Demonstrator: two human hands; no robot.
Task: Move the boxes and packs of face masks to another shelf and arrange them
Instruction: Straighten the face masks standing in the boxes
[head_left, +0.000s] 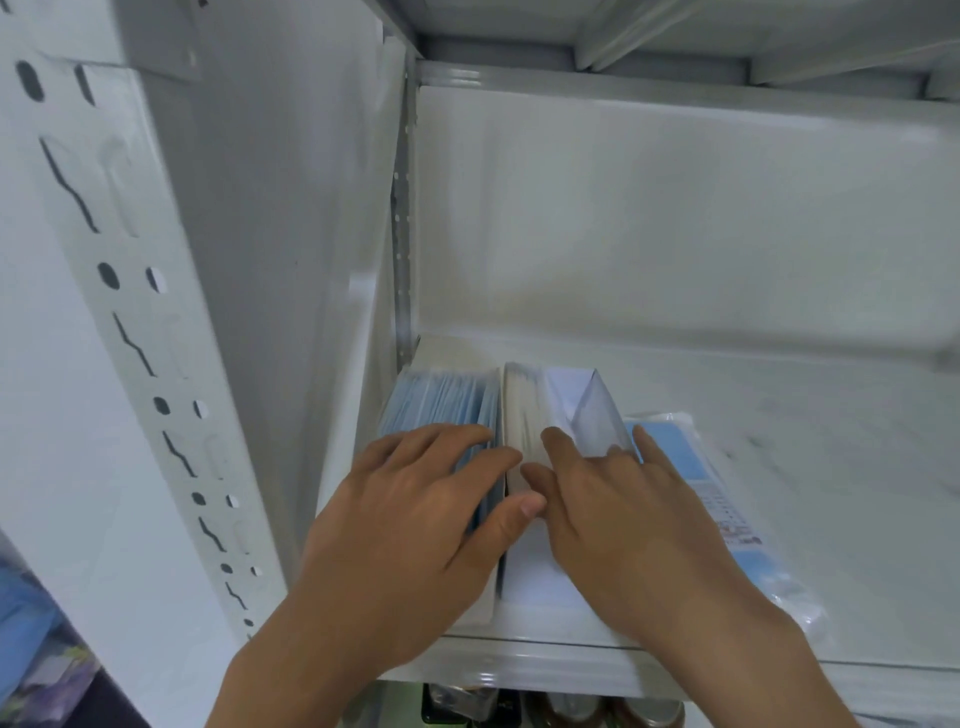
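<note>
Where hands (519, 519) rest, mask boxes (545, 410) beneath.

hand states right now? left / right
Left hand: open, fingers resting flat on the open box of blue face masks.
Right hand: open, fingers pressing on the white box.

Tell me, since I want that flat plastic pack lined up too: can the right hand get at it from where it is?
Probably yes. The right hand lies on the white box, and the flat plastic pack sits uncovered just beside it.

A storeroom: slotted white metal shelving (156, 364) stocked with mask boxes (566, 410).
</note>
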